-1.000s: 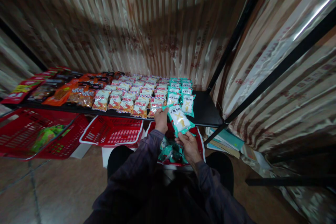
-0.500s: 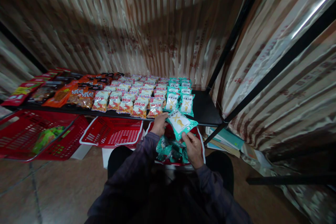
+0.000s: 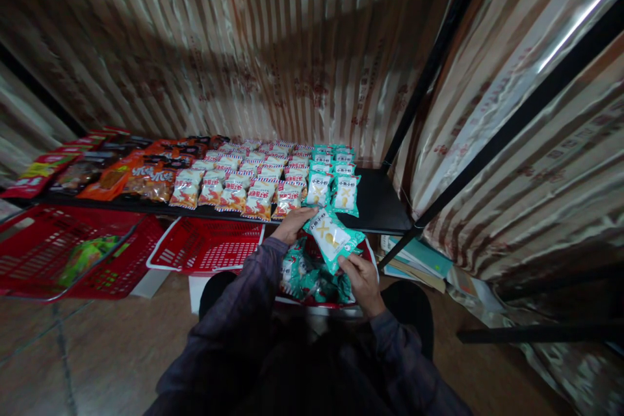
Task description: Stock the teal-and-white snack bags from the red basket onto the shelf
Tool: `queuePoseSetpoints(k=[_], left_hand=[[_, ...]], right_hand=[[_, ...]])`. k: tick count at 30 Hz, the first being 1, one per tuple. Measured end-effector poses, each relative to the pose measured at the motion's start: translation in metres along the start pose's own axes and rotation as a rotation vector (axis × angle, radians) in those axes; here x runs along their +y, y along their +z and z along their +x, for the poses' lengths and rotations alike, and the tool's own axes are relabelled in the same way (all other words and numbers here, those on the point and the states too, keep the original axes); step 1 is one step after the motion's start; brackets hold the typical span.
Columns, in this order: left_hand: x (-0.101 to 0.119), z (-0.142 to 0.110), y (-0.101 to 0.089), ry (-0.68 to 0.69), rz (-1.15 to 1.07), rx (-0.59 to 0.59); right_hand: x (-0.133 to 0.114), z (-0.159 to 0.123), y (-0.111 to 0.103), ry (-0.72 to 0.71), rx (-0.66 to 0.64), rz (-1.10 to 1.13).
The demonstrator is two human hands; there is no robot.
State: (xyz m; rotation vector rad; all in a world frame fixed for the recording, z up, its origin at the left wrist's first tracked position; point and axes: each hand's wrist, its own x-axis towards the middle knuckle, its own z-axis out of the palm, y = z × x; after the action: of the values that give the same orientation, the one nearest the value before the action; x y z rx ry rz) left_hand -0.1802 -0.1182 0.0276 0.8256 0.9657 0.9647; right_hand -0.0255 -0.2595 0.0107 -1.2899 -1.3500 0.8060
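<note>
A teal and white snack packet [image 3: 331, 238] is held between both hands just below the black shelf's front edge [image 3: 385, 224]. My left hand [image 3: 293, 224] grips its upper left corner with fingers closed. My right hand [image 3: 358, 274] pinches its lower right end. Under the hands a red basket [image 3: 371, 253] holds several more teal packets [image 3: 307, 276]. On the shelf, two columns of teal packets [image 3: 338, 192] lie beside rows of red and white packets [image 3: 244, 185].
Orange and dark packets [image 3: 127, 172] cover the shelf's left part. An empty red basket [image 3: 209, 246] and a larger one [image 3: 58, 253] with a green packet stand on the floor at left. Books [image 3: 419, 260] lie under the shelf's right end. Striped curtain surrounds the shelf.
The teal packet has come down from the shelf edge toward the basket, turning a little. Both hands followed it downward while keeping their hold.
</note>
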Motion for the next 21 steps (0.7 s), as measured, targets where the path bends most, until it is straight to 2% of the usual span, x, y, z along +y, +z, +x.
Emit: queuePoseSetpoints(k=[6, 12, 18, 21], left_hand=[[0.000, 0.005, -0.004, -0.017, 0.000, -0.091], [0.006, 0.000, -0.004, -0.003, 0.019, -0.143], [0.002, 0.001, -0.001, 0.018, 0.063, -0.079], [0.000, 0.002, 0.000, 0.047, 0.048, -0.045]], right_hand=[[0.009, -0.004, -0.010, -0.023, -0.066, -0.054], [0.013, -0.004, -0.019, 0.022, -0.096, -0.056], [0.020, -0.005, -0.020, 0.046, -0.088, -0.050], [0.020, -0.002, -0.019, 0.081, 0.005, -0.021]])
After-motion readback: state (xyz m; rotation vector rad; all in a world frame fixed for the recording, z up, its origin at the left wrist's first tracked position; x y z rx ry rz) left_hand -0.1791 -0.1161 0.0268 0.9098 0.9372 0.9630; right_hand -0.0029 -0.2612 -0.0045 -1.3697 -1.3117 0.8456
